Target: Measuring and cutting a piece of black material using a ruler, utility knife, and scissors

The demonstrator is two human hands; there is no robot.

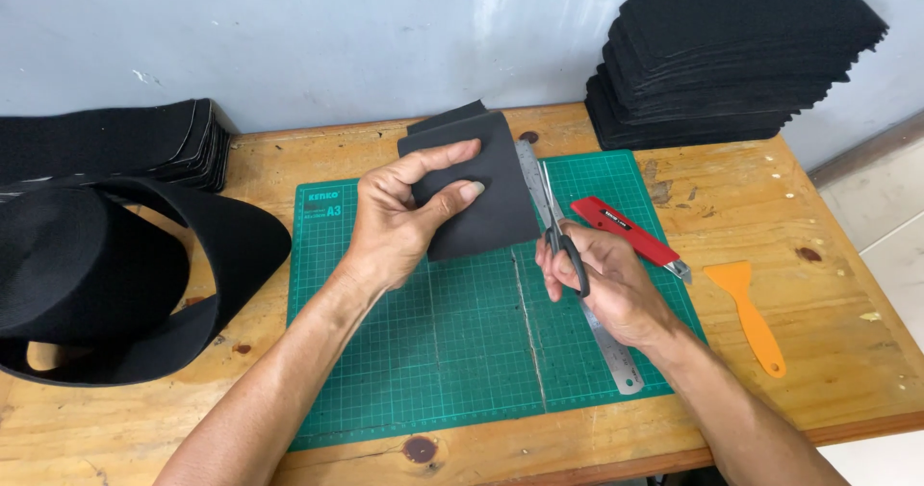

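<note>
Black foam piece (486, 192), pinched in my left hand (399, 221) beside scissors (558, 226) gripped by my right hand (602, 279), could flex, so I risk a crooked cut or nicked fingertip.

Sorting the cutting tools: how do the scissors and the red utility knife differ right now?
The scissors are in the right hand, blades against the black piece held by the left hand; the red utility knife lies untouched on the green mat. Scissors have black handles; the knife's body is red.
</note>
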